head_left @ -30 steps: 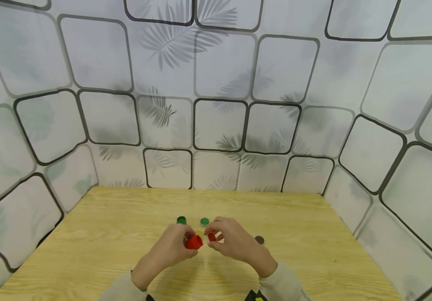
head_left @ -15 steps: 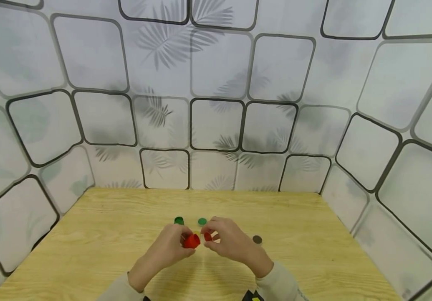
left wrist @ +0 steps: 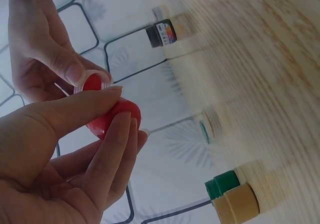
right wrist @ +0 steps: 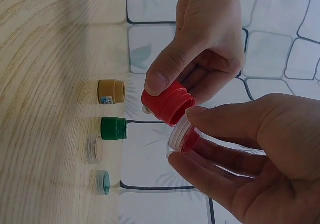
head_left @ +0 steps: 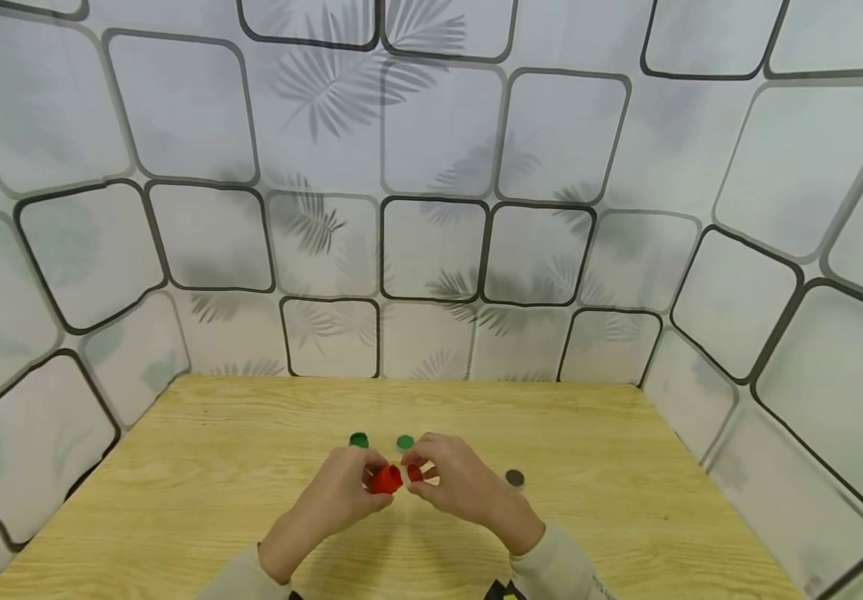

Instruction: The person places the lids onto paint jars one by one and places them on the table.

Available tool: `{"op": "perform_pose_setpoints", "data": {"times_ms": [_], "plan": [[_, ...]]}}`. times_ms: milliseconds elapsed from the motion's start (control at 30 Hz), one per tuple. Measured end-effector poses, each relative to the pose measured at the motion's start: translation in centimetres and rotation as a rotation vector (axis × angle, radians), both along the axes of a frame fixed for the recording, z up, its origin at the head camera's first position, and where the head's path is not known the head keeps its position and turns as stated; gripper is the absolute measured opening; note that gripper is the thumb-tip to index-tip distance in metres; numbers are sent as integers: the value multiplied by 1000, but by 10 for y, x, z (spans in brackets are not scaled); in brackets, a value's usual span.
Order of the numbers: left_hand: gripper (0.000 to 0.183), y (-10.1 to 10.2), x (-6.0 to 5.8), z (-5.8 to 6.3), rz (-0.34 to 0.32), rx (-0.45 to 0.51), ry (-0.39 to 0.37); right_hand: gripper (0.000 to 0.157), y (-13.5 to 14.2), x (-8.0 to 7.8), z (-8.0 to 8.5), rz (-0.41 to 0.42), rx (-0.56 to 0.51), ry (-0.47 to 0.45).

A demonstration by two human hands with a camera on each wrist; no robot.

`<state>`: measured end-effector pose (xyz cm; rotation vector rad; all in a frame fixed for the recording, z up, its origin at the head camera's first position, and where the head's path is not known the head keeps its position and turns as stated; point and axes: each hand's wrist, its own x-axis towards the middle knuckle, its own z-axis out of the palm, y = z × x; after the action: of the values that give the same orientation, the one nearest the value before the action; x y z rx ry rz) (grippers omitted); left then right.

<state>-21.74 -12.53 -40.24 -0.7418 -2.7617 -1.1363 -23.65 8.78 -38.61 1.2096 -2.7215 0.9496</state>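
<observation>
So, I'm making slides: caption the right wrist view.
Left hand holding an open red jar, right hand a red-stained lid.

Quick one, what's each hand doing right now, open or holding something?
Left hand: closed, gripping the red jar.
Right hand: closed, pinching the clear cap, red inside, between thumb and fingers.

Two hands (head_left: 341,487) (head_left: 464,479), three uncapped jars (right wrist: 162,101) (right wrist: 111,91) (right wrist: 114,128), one dark jar (left wrist: 162,33), three lids (right wrist: 181,135) (right wrist: 94,150) (right wrist: 103,183), one table (head_left: 611,517)

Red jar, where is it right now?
In the head view, the red jar sits low, slightly left of centre, held in the left hand, its open mouth toward the lid in the right hand.
</observation>
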Motion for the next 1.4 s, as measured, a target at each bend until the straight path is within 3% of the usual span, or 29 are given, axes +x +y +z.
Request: {"op": "perform_pose_setpoints", "data": {"times_ms": [500, 1400], "plan": [[23, 2, -2, 0, 3, -13, 3, 13, -1, 0, 0, 4, -9, 30], [18, 2, -1, -2, -57, 36, -19, 13, -3, 1, -6, 45, -72, 48]]}}
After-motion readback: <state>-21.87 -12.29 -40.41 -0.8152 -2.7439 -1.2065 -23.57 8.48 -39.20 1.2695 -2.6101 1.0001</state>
